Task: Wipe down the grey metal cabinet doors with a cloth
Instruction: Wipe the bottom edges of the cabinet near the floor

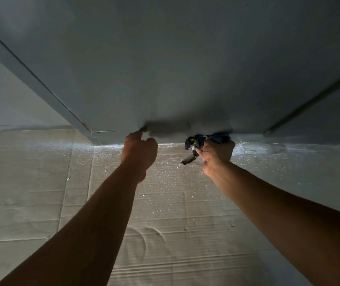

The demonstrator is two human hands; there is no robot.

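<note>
Right hand (pixel 216 153) clamped on dark bunched cloth (pixel 208 140) at grey metal cabinet door (pixel 165 69) bottom edge. Left hand (pixel 139 149) fisted, empty. Could snag the dangling tail underneath.

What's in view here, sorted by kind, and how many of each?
Hands: 2, left hand and right hand
Cloth: 1, dark cloth in the right hand
Grey cabinet door: 1
Cardboard sheet: 1
Total: 5

Two bare forearms come in from the bottom edge, with no sleeve showing anywhere along them. The left hand (pixel 139 151) and right hand (pixel 218 153) wear no glove, and both wrists look free of watch or band, though the dim light makes small details hard to confirm.
</note>
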